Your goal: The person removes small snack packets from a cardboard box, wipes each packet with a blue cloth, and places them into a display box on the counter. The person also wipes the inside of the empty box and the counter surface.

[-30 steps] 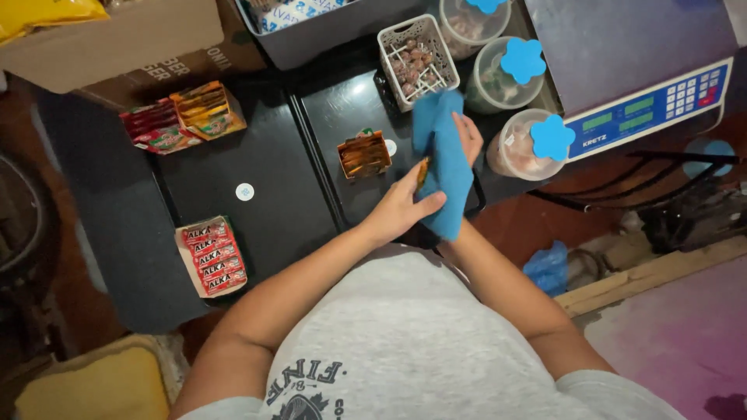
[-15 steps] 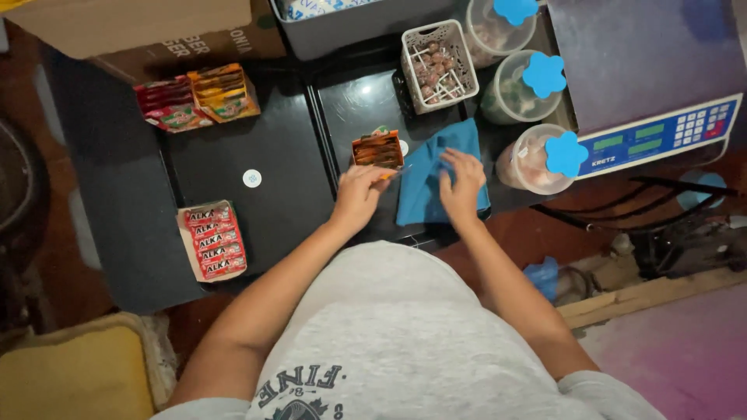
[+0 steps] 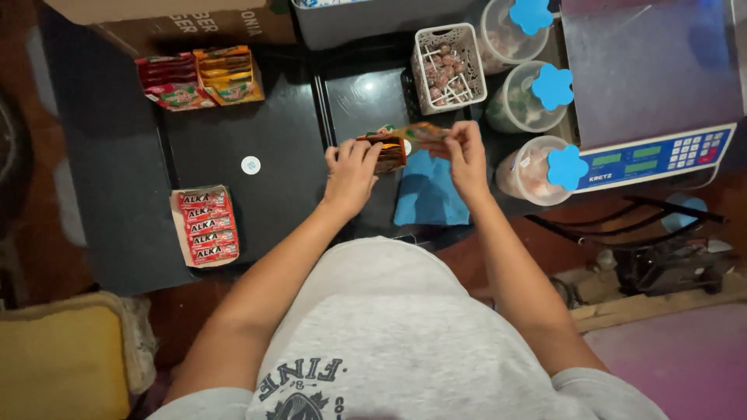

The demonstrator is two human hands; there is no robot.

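Right over the dark worktop [image 3: 272, 155], both hands meet at a small orange box [image 3: 387, 154] of sweets. The left hand [image 3: 350, 175] is closed over the box's left side, fingers curled on top of it. The right hand [image 3: 465, 159] pinches a thin orange and green packet [image 3: 416, 132] that reaches across to the top of the box, so its fingers are narrow and holding that packet. Box and packet sit near the middle of the worktop, just in front of the white basket.

Below the right hand a blue cloth [image 3: 426, 198] lies flat on the worktop, partly under the wrist. A small white round sticker [image 3: 250, 165] sits to the left of the left hand, apart from it.

A white perforated basket [image 3: 450, 68] stands just behind the hands, holding lollipops with their sticks pointing up. To its right stand three clear round tubs [image 3: 510, 101] with blue flower-shaped lid knobs; the nearest one, beside the right hand, holds pale pinkish sweets, while the contents of the other two are too blurred to tell. Further right is a weighing scale [image 3: 650, 85] with a grey platter and a blue keypad front.

At the far left corner an open tray [image 3: 201, 78] carries red and orange packets side by side. Nearer, at the left edge, a display box [image 3: 205, 225] holds a stack of red wrapped strips. A cardboard carton [image 3: 179, 19] and a grey bin [image 3: 381, 19] stand along the back edge.
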